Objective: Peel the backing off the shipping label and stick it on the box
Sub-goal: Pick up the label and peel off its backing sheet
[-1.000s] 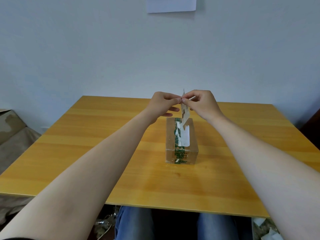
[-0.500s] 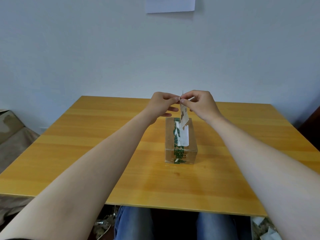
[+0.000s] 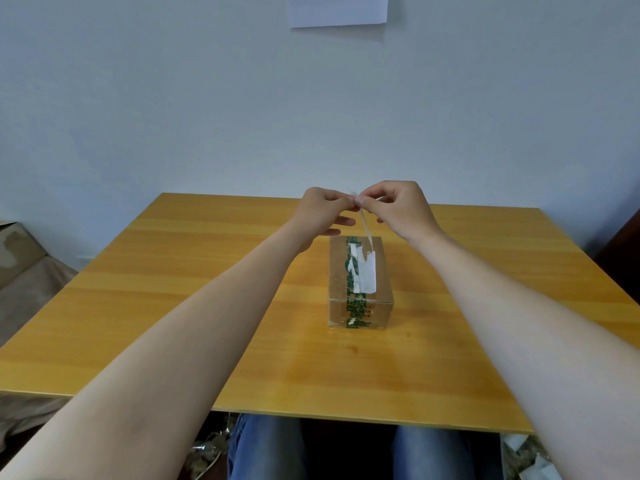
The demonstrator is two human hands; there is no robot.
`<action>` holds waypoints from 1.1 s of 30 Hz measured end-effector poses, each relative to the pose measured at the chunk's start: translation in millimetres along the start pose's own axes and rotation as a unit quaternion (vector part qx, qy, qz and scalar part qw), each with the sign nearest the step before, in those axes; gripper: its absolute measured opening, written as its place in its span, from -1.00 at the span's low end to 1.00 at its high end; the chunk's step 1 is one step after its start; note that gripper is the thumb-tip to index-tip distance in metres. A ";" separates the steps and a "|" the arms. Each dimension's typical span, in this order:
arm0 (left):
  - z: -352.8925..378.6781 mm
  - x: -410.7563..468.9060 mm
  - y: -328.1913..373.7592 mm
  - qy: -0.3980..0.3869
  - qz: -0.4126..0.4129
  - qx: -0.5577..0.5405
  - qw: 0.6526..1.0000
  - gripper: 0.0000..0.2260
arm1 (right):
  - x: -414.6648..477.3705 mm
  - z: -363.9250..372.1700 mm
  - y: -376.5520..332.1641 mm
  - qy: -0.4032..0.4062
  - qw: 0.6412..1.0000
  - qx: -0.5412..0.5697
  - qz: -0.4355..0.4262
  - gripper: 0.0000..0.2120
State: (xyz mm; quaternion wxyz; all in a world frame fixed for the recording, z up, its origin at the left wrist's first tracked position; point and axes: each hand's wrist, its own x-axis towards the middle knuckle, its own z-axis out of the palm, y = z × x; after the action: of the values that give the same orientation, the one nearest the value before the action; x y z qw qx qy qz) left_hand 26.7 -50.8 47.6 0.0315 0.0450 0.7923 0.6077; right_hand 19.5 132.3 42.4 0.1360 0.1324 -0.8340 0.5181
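A small brown cardboard box (image 3: 382, 271) with green printed tape and white label remnants on top sits at the middle of the wooden table (image 3: 173, 289). Above its far end I hold the shipping label (image 3: 366, 232), a thin strip seen nearly edge-on, hanging down toward the box top. My left hand (image 3: 323, 211) and my right hand (image 3: 398, 207) both pinch its upper edge, fingertips touching each other. Whether the backing is separated cannot be told.
A white paper sheet (image 3: 337, 8) hangs on the wall behind the table. A covered brown object (image 3: 20, 258) stands to the left of the table. My legs in jeans (image 3: 266, 448) are under the near table edge, with litter on the floor.
The label has turned more edge-on and looks thinner. Both hands have stayed pinched together above the far end of the box.
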 end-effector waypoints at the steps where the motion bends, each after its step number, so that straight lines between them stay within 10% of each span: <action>1: 0.2 0.0 -0.4 0.001 0.000 0.000 1.000 -0.82 | -0.1 0.1 -0.7 0.002 1.000 0.001 0.002 -0.95; 33: -3.2 0.5 0.5 0.009 -0.038 -0.086 0.996 -0.84 | 2.8 -7.5 -4.8 0.016 0.955 0.213 0.204 -0.82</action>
State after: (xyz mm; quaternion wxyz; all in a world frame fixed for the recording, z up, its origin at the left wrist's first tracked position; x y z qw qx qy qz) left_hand 25.9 -53.7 48.9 0.0512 0.0072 0.7388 0.6720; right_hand 19.3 136.8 50.6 0.0090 -0.0233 -0.7115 0.7022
